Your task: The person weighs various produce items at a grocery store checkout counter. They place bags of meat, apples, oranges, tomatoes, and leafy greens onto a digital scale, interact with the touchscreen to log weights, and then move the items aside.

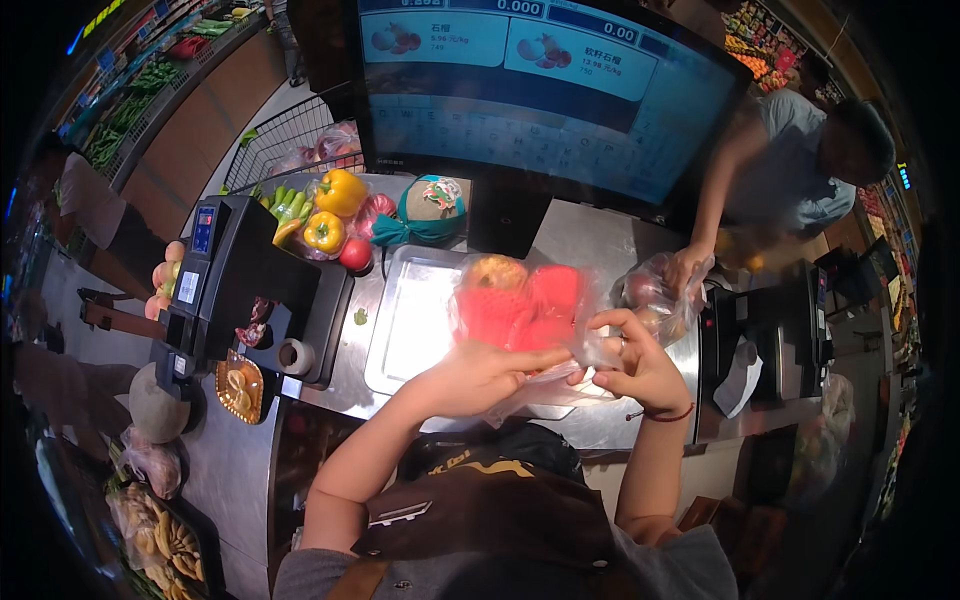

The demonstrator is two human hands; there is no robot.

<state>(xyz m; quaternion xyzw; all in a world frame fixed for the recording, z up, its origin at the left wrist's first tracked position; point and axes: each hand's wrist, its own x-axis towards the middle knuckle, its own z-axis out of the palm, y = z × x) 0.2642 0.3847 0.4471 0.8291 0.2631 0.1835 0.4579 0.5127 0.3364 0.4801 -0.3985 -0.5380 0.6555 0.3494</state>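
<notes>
A transparent plastic bag (491, 271) of round fruit lies over the right part of a shiny metal scale tray (401, 322). Red foam nets (555, 289) wrap some of the fruit, and a yellowish fruit shows at the top. My right hand (649, 364) pinches the bag's gathered mouth between bent fingers, right of the fruit. My left hand (472, 379) is at the bag's near side, index finger stretched towards my right hand. Plastic shows under its thumb and curled fingers, which are partly hidden.
A large touchscreen (540, 97) stands behind the tray. Left are a label printer (240, 277), yellow peppers (340, 193), a melon tied with green cloth (431, 206) and a tape roll (295, 356). Across the counter, another person's hand (686, 270) touches a second fruit bag (652, 296).
</notes>
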